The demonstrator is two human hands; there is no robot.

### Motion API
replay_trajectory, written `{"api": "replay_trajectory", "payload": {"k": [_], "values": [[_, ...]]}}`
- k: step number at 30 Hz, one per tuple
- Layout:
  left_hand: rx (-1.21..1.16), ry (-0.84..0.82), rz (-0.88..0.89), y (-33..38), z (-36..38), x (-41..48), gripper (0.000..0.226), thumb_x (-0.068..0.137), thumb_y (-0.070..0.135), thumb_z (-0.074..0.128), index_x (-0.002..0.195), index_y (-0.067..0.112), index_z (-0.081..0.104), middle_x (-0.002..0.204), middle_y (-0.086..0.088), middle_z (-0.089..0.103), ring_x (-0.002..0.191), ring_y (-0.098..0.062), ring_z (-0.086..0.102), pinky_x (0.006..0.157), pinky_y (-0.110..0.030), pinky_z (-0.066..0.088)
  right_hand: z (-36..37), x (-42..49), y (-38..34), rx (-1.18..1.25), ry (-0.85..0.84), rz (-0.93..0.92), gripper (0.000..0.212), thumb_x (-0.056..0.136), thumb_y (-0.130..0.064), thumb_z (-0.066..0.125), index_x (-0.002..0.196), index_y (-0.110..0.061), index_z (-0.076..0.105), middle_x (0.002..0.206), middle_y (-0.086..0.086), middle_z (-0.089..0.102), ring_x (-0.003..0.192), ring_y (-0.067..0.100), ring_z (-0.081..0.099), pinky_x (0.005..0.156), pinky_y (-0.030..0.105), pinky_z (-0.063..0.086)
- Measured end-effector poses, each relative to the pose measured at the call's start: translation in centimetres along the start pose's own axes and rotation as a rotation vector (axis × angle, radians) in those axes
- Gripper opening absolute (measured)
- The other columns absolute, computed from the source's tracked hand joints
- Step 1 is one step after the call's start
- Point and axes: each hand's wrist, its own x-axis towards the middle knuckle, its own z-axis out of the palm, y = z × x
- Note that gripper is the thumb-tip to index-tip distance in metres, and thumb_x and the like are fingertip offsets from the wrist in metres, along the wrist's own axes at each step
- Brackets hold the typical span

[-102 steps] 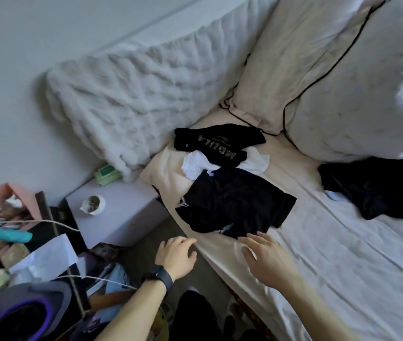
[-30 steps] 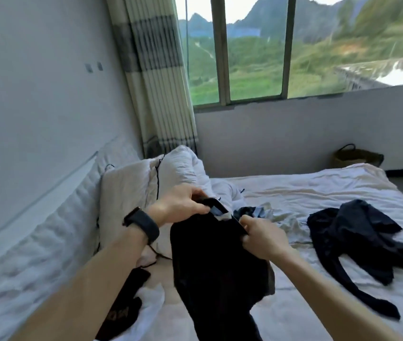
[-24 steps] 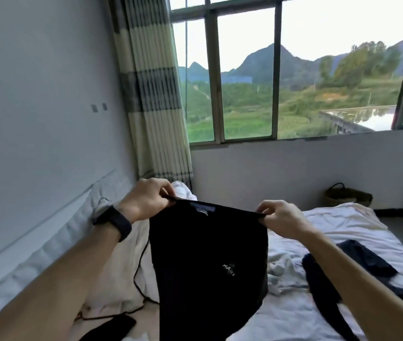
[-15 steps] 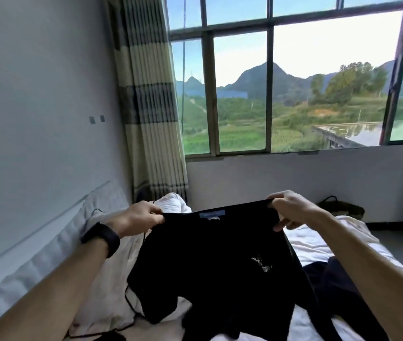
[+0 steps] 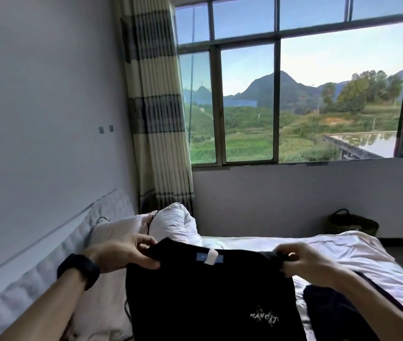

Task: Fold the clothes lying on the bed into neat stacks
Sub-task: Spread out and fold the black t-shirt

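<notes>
head: both hands [image 5: 121, 253] on black tee [image 5: 210, 296]

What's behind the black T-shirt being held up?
Around the black T-shirt: pillows on the left, white sheet beyond, a dark garment on the right. Whatever lies directly behind it is covered.

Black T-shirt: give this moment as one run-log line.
item: black T-shirt, held up over bed | left hand: pinches top edge | right hand: grips top edge | folded: no | dark garment: on bed
</notes>
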Motion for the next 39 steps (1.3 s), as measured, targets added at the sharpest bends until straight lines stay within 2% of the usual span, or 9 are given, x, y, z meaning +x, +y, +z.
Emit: {"api": "replay_trajectory", "payload": {"k": [4,8,12,17,21,25,32,35,39], "values": [[0.258,0.27,0.084,-0.8,0.0,-0.5,0.023,0.071,0.03,0.09,0.086,0.018,0.078,0.083,-0.002,0.076,0.082,-0.011,0.067,0.072,-0.013,0.049,0.6,-0.5,0.9,-0.153,0.208,-0.034,0.019,0.085,-0.015,0.079,0.072,-0.017,0.065,0.053,-0.005,0.053,0.042,0.011,0.049,0.044,0.026,0.041],[0.382,0.712,0.307,-0.4,0.8,-1.6,0.009,0.082,0.03,0.081,0.083,0.032,0.072,0.078,0.013,0.072,0.075,-0.004,0.068,0.067,-0.007,0.046,0.9,-0.9,-1.3,0.029,0.395,-0.004,0.02,0.083,-0.02,0.08,0.083,-0.015,0.062,0.063,0.009,0.061,0.043,0.019,0.059,0.04,0.025,0.042],[0.655,0.471,0.093,-4.4,2.4,-2.9,0.014,0.085,0.032,0.077,0.075,0.033,0.067,0.074,0.012,0.068,0.083,-0.014,0.068,0.077,-0.029,0.049,1.9,-2.2,-0.9,-0.222,0.291,0.066,0.015,0.086,-0.02,0.079,0.086,-0.02,0.064,0.056,0.005,0.063,0.043,0.024,0.065,0.037,0.025,0.046],[0.44,0.724,0.186,-7.7,3.4,-5.1,0.005,0.084,0.033,0.077,0.085,0.028,0.076,0.081,0.005,0.073,0.08,-0.012,0.066,0.072,-0.025,0.047,3.4,-4.6,0.1,-0.308,0.462,0.039,0.02,0.08,-0.031,0.084,0.078,-0.022,0.067,0.059,0.004,0.066,0.04,0.014,0.063,0.048,0.027,0.051],[0.425,0.605,0.144,-10.3,3.0,-6.8,0.021,0.082,0.023,0.081,0.073,0.041,0.074,0.076,0.009,0.074,0.076,-0.01,0.065,0.069,-0.022,0.046,5.5,-7.5,2.2,-0.227,0.359,0.148,0.014,0.083,-0.02,0.082,0.082,-0.012,0.071,0.068,0.007,0.066,0.047,0.019,0.066,0.054,0.027,0.053],[0.261,0.512,0.177,-12.8,2.7,-9.5,0.02,0.085,0.019,0.077,0.08,0.038,0.076,0.076,0.008,0.075,0.069,-0.002,0.06,0.068,-0.024,0.045,8.1,-11.3,3.5,-0.156,0.563,0.12,0.009,0.086,-0.014,0.079,0.085,-0.022,0.073,0.079,0.001,0.07,0.06,0.021,0.072,0.063,0.031,0.058],[-0.066,0.426,0.112,-16.4,7.7,-15.8,0.017,0.074,0.038,0.079,0.081,0.023,0.077,0.065,-0.005,0.064,0.057,-0.009,0.048,0.046,-0.016,0.036,15.8,-18.3,5.1,0.055,0.829,0.247,0.002,0.101,-0.024,0.059,0.102,-0.022,0.06,0.095,0.012,0.067,0.051,0.016,0.07,0.044,0.028,0.056],[-0.211,0.369,0.097,-16.5,9.2,-18.1,0.007,0.079,0.023,0.077,0.074,0.017,0.077,0.067,0.001,0.069,0.055,-0.003,0.055,0.049,-0.01,0.043,18.4,-20.2,4.3,-0.021,1.043,0.184,0.017,0.103,-0.027,0.055,0.108,-0.012,0.06,0.095,0.009,0.067,0.068,0.001,0.067,0.065,0.013,0.046],[-0.206,0.285,0.043,-17.3,9.1,-20.1,0.029,0.066,0.046,0.086,0.074,0.019,0.077,0.065,0.008,0.07,0.053,0.001,0.056,0.049,-0.009,0.044,19.1,-21.5,4.1,-0.208,1.135,0.092,0.028,0.1,-0.03,0.055,0.107,-0.005,0.063,0.104,0.018,0.066,0.094,0.022,0.055,0.081,0.024,0.035]]}}
